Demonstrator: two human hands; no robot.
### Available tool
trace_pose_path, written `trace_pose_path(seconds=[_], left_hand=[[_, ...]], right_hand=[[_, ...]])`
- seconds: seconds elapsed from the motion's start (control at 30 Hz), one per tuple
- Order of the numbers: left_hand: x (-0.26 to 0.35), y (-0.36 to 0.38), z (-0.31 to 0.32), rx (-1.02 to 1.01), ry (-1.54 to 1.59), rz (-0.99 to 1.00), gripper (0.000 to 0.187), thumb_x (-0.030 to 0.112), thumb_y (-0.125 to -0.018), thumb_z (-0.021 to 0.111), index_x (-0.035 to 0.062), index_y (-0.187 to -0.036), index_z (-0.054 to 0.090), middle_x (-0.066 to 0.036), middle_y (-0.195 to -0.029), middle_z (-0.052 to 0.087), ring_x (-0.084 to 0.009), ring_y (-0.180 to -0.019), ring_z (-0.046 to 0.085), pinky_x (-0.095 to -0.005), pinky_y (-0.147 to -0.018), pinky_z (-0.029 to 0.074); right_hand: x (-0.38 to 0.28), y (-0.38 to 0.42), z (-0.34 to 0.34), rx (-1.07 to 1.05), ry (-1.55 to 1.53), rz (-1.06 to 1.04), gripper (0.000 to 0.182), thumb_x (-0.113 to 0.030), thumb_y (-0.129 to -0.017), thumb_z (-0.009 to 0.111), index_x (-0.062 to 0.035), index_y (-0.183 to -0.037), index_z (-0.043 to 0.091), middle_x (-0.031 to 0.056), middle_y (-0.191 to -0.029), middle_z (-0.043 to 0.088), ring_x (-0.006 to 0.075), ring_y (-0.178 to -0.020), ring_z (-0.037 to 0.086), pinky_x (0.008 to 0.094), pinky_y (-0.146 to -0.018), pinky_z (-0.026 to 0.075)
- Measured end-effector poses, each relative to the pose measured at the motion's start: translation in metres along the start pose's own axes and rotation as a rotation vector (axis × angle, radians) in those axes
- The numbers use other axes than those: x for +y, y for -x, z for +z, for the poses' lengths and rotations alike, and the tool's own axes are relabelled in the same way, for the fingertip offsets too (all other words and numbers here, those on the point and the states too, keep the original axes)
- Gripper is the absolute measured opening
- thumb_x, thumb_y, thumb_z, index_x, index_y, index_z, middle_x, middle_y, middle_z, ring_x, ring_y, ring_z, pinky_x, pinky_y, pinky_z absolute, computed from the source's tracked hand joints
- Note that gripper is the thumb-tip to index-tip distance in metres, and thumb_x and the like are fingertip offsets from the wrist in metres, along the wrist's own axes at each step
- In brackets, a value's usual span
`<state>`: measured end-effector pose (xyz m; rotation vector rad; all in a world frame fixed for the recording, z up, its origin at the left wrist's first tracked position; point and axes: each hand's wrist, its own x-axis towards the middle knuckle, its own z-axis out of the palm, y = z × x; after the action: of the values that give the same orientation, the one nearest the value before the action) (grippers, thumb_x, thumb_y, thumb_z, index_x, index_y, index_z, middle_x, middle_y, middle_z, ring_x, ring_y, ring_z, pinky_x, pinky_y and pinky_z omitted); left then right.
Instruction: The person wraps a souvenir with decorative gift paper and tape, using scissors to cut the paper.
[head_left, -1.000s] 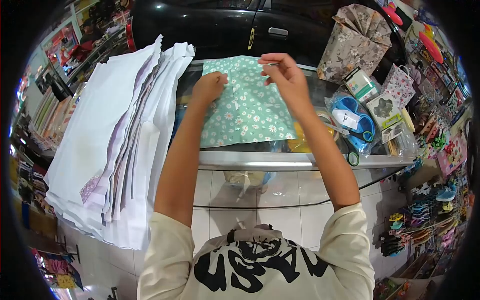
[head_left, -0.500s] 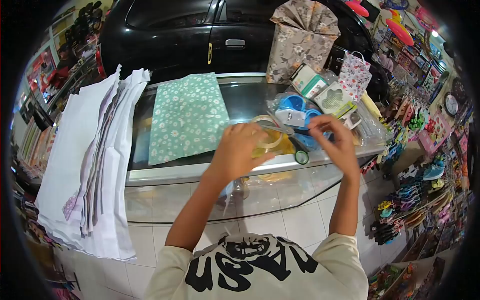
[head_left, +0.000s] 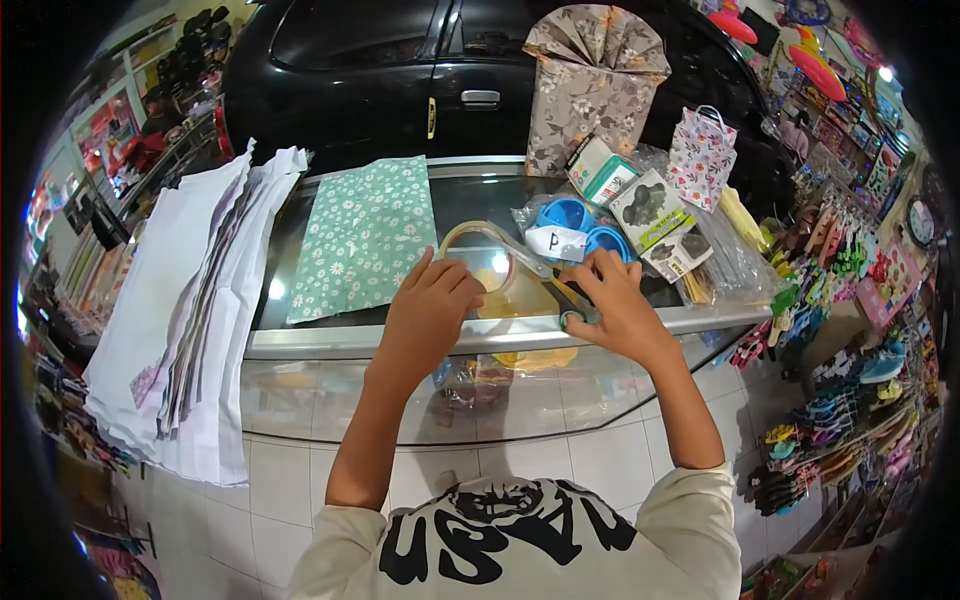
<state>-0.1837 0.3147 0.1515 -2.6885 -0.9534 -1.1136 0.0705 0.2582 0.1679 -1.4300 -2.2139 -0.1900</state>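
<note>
Two hands at work, left hand [head_left: 432, 300] holding clear tape roll [head_left: 478, 262], right hand [head_left: 615, 305] gripping scissors [head_left: 570, 300].

I see the glass-topped metal-edged counter [head_left: 400, 340] running across in front of me. On its left end lies the tall stack of white paper sheets [head_left: 175, 310]; just right of that, the green daisy-print paper sheet [head_left: 365, 238]. Right again sits the clear tape roll [head_left: 480, 262], under my left hand [head_left: 428, 312]. My right hand [head_left: 615, 308] rests at the front edge on the green-handled scissors [head_left: 572, 305]. Behind stands the grey floral pleated gift bag [head_left: 590, 85].
</note>
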Motion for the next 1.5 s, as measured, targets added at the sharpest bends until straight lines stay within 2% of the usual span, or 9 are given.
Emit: trace_pose_path(seconds=[0.27, 0.47, 0.67, 0.9, 1.0, 1.13, 1.17, 1.4, 1.5], left_hand=[[-0.008, 0.019, -0.019, 0.146, 0.127, -0.135, 0.014, 0.002, -0.08, 0.062, 0.0057, -0.093, 0.061, -0.008, -0.094, 0.061, -0.0299, -0.11, 0.056, -0.0505, -0.105, 0.036], [-0.018, 0.026, -0.032, 0.166, 0.041, -0.041, 0.013, 0.003, -0.08, 0.062, 0.0063, -0.093, 0.061, -0.007, -0.097, 0.061, -0.027, -0.114, 0.055, -0.0471, -0.105, 0.038], [-0.026, 0.028, -0.029, 0.152, 0.052, -0.016, 0.016, 0.0, -0.08, 0.062, 0.0065, -0.094, 0.061, -0.005, -0.097, 0.06, -0.0261, -0.118, 0.052, -0.0467, -0.106, 0.037], [-0.054, 0.047, -0.025, 0.189, 0.613, -0.099, 0.014, -0.007, -0.086, 0.054, 0.0013, -0.097, 0.055, -0.013, -0.101, 0.057, -0.0324, -0.115, 0.053, -0.041, -0.098, 0.039], [-0.056, 0.052, -0.022, 0.21, 0.836, -0.128, 0.014, -0.006, -0.087, 0.053, 0.0013, -0.099, 0.054, -0.013, -0.102, 0.056, -0.0318, -0.116, 0.052, -0.0393, -0.095, 0.041], [-0.058, 0.054, -0.016, 0.213, 0.905, -0.107, 0.016, -0.007, -0.087, 0.054, 0.0012, -0.1, 0.053, -0.012, -0.102, 0.056, -0.032, -0.119, 0.051, -0.0378, -0.095, 0.041], [-0.057, 0.056, -0.012, 0.207, 0.933, -0.127, 0.016, -0.007, -0.086, 0.054, 0.0013, -0.1, 0.054, -0.012, -0.102, 0.056, -0.0322, -0.119, 0.051, -0.0377, -0.095, 0.041], [-0.045, 0.059, -0.012, 0.175, 0.839, -0.167, 0.017, -0.008, -0.084, 0.055, 0.0018, -0.098, 0.056, -0.013, -0.102, 0.06, -0.0332, -0.121, 0.05, -0.0398, -0.098, 0.04], [-0.042, 0.058, -0.013, 0.16, 0.743, -0.089, 0.017, -0.008, -0.085, 0.055, 0.0008, -0.099, 0.055, -0.013, -0.1, 0.058, -0.0327, -0.117, 0.052, -0.0398, -0.097, 0.04]], right_hand=[[-0.004, -0.027, -0.001, 0.113, -0.066, -0.082, 0.042, -0.017, -0.067, 0.069, -0.0134, -0.107, 0.056, 0.0092, -0.092, 0.043, 0.026, -0.093, 0.044, 0.0377, -0.082, 0.028], [0.003, -0.032, -0.005, 0.091, -0.006, -0.162, 0.046, -0.02, -0.067, 0.074, -0.013, -0.108, 0.056, 0.0096, -0.093, 0.042, 0.0262, -0.093, 0.044, 0.0369, -0.081, 0.028], [0.001, -0.032, 0.007, 0.012, -0.089, -0.138, 0.07, -0.038, -0.054, 0.081, -0.0066, -0.11, 0.054, 0.011, -0.096, 0.042, 0.0278, -0.093, 0.043, 0.0375, -0.082, 0.027], [0.009, -0.025, 0.001, 0.012, -0.496, -0.009, 0.084, -0.044, -0.057, 0.077, -0.0043, -0.124, 0.046, 0.0136, -0.105, 0.044, 0.0294, -0.098, 0.042, 0.0376, -0.086, 0.026], [0.007, -0.032, -0.015, -0.065, -0.121, 0.026, 0.087, -0.042, -0.057, 0.077, -0.0048, -0.128, 0.044, 0.0147, -0.11, 0.045, 0.0301, -0.103, 0.042, 0.038, -0.089, 0.026], [0.016, -0.041, -0.008, -0.191, 0.216, 0.255, 0.073, -0.036, -0.062, 0.075, -0.0071, -0.124, 0.049, 0.0139, -0.115, 0.045, 0.031, -0.109, 0.043, 0.043, -0.093, 0.029], [0.012, -0.045, -0.008, -0.176, 0.236, 0.28, 0.058, -0.022, -0.065, 0.075, -0.0102, -0.118, 0.053, 0.0122, -0.116, 0.047, 0.0297, -0.11, 0.044, 0.0423, -0.092, 0.031], [-0.011, -0.058, 0.004, -0.081, 0.346, 0.123, 0.051, -0.004, -0.063, 0.071, -0.0107, -0.112, 0.058, 0.0077, -0.117, 0.052, 0.028, -0.115, 0.046, 0.0408, -0.098, 0.03], [-0.038, -0.071, 0.006, -0.011, -0.267, 0.061, 0.035, -0.006, -0.075, 0.07, -0.0068, -0.109, 0.06, 0.0066, -0.113, 0.058, 0.0203, -0.107, 0.054, 0.0353, -0.091, 0.041]])
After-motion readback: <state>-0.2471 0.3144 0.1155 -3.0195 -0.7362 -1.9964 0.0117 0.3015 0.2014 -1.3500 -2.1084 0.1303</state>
